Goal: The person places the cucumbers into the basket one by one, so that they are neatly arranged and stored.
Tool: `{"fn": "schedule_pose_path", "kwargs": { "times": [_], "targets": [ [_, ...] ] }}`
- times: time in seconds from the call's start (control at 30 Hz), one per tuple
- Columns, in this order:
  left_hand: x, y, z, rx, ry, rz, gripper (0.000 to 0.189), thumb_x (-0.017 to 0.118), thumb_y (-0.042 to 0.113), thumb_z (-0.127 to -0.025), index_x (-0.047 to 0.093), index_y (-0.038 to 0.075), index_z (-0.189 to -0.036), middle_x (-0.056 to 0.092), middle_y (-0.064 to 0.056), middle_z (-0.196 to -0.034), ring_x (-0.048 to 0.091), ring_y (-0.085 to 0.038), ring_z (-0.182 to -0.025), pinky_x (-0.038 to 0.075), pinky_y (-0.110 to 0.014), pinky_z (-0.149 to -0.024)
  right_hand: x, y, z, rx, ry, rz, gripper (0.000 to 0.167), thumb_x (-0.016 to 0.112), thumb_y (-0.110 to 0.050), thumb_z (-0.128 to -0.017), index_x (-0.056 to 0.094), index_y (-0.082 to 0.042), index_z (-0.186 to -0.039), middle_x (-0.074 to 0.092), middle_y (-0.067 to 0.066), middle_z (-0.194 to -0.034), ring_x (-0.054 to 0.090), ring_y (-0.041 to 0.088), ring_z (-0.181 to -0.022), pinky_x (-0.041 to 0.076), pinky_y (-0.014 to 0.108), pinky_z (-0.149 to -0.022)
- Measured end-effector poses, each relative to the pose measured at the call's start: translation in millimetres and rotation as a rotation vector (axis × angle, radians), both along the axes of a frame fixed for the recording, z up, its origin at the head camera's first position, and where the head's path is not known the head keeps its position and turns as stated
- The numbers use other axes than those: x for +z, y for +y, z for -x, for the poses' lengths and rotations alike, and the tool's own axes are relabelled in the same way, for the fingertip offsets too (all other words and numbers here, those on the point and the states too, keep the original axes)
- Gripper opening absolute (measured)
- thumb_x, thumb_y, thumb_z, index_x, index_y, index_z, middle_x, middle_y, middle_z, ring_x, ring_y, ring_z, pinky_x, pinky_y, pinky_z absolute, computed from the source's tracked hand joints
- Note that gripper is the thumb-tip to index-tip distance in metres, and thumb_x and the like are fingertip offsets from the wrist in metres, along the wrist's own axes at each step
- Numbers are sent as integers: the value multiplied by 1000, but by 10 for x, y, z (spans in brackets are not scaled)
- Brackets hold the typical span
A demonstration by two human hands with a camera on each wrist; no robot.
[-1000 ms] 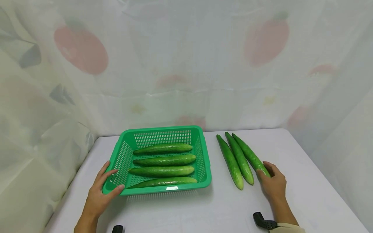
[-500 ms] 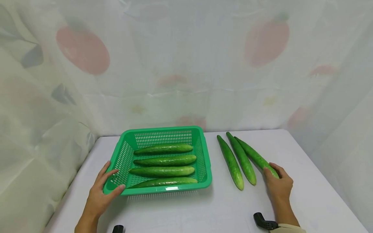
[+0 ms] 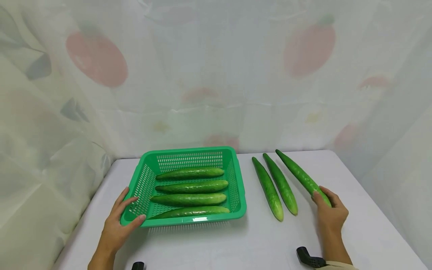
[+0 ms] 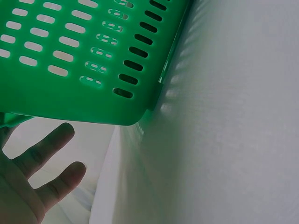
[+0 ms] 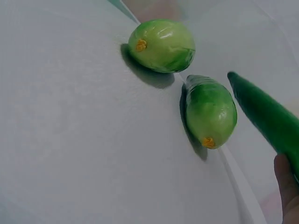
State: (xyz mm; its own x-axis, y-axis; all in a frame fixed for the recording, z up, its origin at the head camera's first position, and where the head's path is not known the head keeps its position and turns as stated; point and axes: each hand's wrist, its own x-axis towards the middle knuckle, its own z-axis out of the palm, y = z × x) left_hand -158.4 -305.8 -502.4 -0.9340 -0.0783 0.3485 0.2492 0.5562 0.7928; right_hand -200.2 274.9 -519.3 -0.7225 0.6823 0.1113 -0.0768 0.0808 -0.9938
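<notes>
On the right side of the table, my right hand [image 3: 332, 213] grips the near end of a long green cucumber [image 3: 300, 174] between thumb and fingers. The cucumber slants away from me and looks raised off the table. To its left lie two more cucumbers, one in the middle [image 3: 281, 183] and one farther left [image 3: 268, 189]; their pale ends face the right wrist camera. My left hand [image 3: 114, 227] rests with spread, fairly straight fingers at the near left corner of a green plastic basket [image 3: 192, 221]. Several cucumbers [image 3: 192, 185] lie crosswise in the basket.
A white cloth [image 3: 216, 247] covers the table. Behind it hangs a pale sheet [image 3: 216, 75] with a faded fruit print, and similar sheeting closes off both sides. Black camera mounts [image 3: 308, 258] sit by the wrists.
My right hand has moved to the right, drawing the gripped cucumber away from the other two and lifting its far tip. My left hand and the basket have stayed in place.
</notes>
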Motion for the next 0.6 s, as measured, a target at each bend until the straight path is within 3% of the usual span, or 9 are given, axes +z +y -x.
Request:
{"fn": "schedule_pose_path", "kwargs": {
  "times": [0.13, 0.27, 0.37, 0.6],
  "targets": [
    [-5, 6, 1, 0, 0, 4, 56, 76, 10, -82, 53, 7, -134, 19, 1, -158, 14, -8, -140, 17, -40, -105, 113, -22, -2, 56, 108, 126, 34, 70, -3, -87, 64, 4, -120, 55, 11, -118, 53, 19, -106, 50, 19, -74],
    [-1, 8, -1, -4, 9, 3, 56, 76, 9, -82, 54, 7, -133, 20, 1, -158, 14, -10, -141, 17, -41, -105, 226, -53, -29, 112, 175, 193, 34, 68, 4, -87, 61, 9, -120, 52, 13, -118, 53, 21, -107, 51, 24, -76],
    [6, 8, -7, -5, 12, -3, 56, 76, 9, -82, 54, 6, -133, 20, 1, -158, 14, -12, -141, 17, -49, -105, 300, -76, -44, 146, 200, 183, 34, 67, 4, -88, 61, 9, -120, 52, 14, -119, 53, 23, -108, 51, 25, -76],
    [-1, 0, -5, 0, -9, 0, 56, 76, 10, -83, 53, 7, -134, 19, 3, -158, 14, -12, -141, 17, -42, -105, 470, -122, -99, 193, 267, 143, 32, 69, 7, -85, 63, 10, -117, 55, 17, -117, 54, 25, -106, 51, 26, -76]
  ]
}}
